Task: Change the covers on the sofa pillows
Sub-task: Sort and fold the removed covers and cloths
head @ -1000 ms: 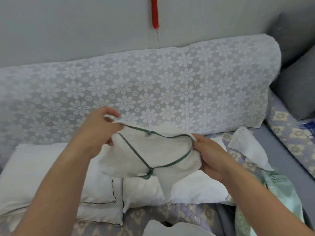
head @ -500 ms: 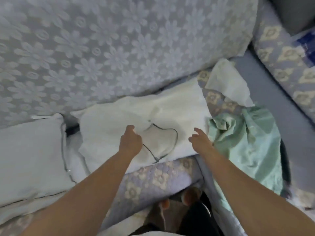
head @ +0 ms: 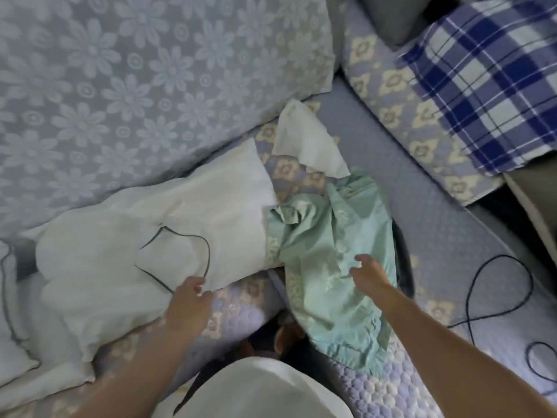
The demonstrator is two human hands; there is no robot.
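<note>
1. Nearest the camera, both bare forearms reach forward over the front edge of the sofa seat [head: 241,321], which wears a quilted lilac cover with pale flower patches.
2. The left hand [head: 188,306] sits at the near edge of the white pillow cover [head: 126,267], fingers loosely curled and relaxed, fingertips touching or just off the cloth (no grip on it shows).
3. The right hand [head: 372,277] hovers on the mint-green cover [head: 334,267], fingers spread and slightly bent, holding nothing; whether the fingertips press the fabric I cannot tell.
4. The white pillow cover lies crumpled on the seat, its dark piping looping across the top, and it rests against a bare white pillow [head: 223,188] behind it.
5. The mint-green cover lies rumpled just right of the white one, touching it, its near end hanging over the seat edge.
6. At the far left edge sits another white pillow with dark piping [head: 12,321].
7. Beyond the green cover lies a loose white cloth [head: 307,146].
8. To the right, a thin black cable [head: 500,297] loops across the seat.
9. Farther back, the backrest [head: 135,86] carries a daisy-patterned lace cover, and a blue-and-white plaid pillow [head: 488,86] lies on the side section at upper right.
</note>
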